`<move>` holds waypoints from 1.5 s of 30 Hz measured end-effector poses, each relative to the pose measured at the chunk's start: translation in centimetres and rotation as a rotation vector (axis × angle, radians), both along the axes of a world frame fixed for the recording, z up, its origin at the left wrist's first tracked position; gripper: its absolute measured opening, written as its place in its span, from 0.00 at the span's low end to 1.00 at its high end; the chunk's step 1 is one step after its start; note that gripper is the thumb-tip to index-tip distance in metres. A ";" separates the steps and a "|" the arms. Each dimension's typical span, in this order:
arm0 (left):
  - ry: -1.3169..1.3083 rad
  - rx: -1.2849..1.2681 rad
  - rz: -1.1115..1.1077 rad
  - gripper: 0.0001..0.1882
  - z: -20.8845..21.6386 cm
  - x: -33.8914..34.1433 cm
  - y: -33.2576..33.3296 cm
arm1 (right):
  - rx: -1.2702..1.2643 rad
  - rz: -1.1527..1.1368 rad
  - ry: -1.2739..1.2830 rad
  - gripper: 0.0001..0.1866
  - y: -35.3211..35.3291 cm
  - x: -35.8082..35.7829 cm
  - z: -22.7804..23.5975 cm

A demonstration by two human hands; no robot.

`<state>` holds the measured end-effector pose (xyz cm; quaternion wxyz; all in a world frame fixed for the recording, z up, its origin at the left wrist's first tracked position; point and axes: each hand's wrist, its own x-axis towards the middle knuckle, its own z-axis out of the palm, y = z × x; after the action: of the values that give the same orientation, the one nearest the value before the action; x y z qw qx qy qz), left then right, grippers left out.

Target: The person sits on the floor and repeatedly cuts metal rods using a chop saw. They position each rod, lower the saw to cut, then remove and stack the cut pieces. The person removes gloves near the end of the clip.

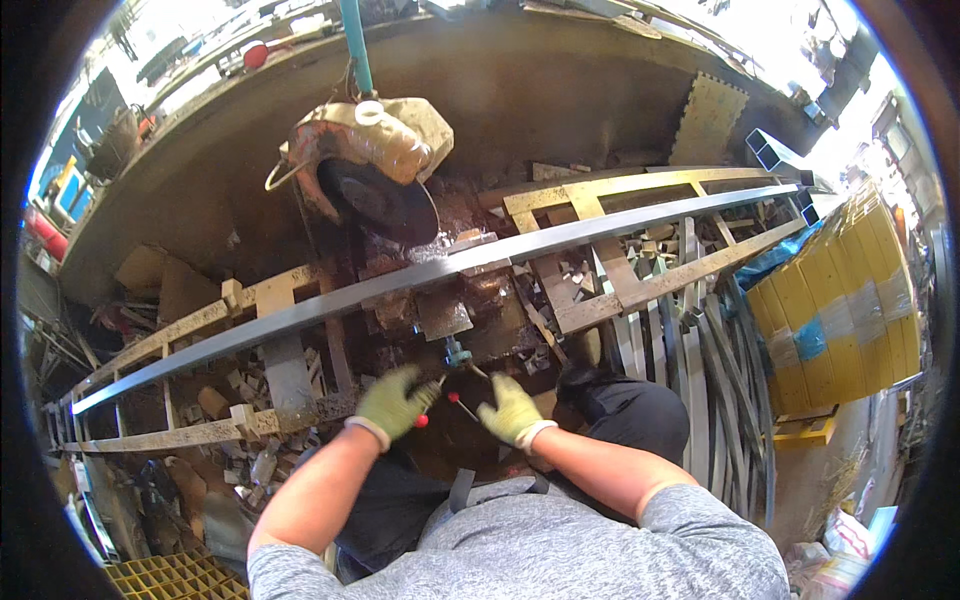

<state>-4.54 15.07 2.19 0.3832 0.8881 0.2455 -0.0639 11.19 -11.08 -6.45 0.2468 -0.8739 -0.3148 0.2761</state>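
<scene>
My left hand (392, 406), in a pale yellow-green work glove, is beside the left of a spoked hand crank (458, 357), its fingers apart. One red ball knob (421, 421) shows just below that hand. On the crank's right is my gloved right hand (512, 410), with fingers and thumb apart near a thin spoke. Another red knob (454, 397) lies between the hands. Beyond the crank is a metal clamp block (443, 314). A long square metal tube (350, 295) lies across the frame, beneath the black disc (380, 203) of a cut-off saw (375, 140).
Wooden ladder-like supports (655, 290) extend to both sides under the tube. Offcuts (245, 385) litter the ground at left. Metal strips (715, 380) are piled at right, next to a taped yellow stack (840, 300). Open square tubes (775, 155) stand at the far right. A yellow grate (175, 577) is at lower left.
</scene>
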 end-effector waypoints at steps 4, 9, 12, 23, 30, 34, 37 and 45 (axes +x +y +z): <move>0.252 -0.407 -0.002 0.45 -7.1 0.4 -1.2 | -0.139 0.139 -0.075 0.72 0.6 -1.5 -2.7; 0.070 -1.471 0.547 0.32 -9.2 -0.6 -1.5 | -0.108 0.236 0.071 0.77 0.2 0.1 -3.5; 0.176 -1.303 0.526 0.26 -6.1 0.0 -2.7 | 0.105 0.212 0.257 0.78 1.0 0.1 -4.5; 0.036 -0.190 0.254 0.27 2.5 2.8 -4.6 | -0.083 0.241 0.339 0.40 2.7 3.5 1.7; -0.752 0.529 0.478 0.25 3.7 1.9 9.0 | 0.496 0.132 0.402 0.24 5.1 15.2 20.9; -0.815 0.359 0.710 0.23 0.7 2.4 13.5 | 0.945 0.188 0.240 0.27 15.1 22.9 33.9; -0.635 0.490 0.624 0.22 -0.5 2.5 14.3 | 1.081 0.269 0.209 0.25 24.2 27.6 44.2; -0.588 0.464 0.577 0.19 0.0 2.3 15.0 | 1.013 0.419 -0.234 0.26 40.5 27.0 61.5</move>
<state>-2.21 30.06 2.16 0.2299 0.8264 0.3711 0.3557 38.17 29.39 55.01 0.5390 -0.5898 -0.6004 0.0349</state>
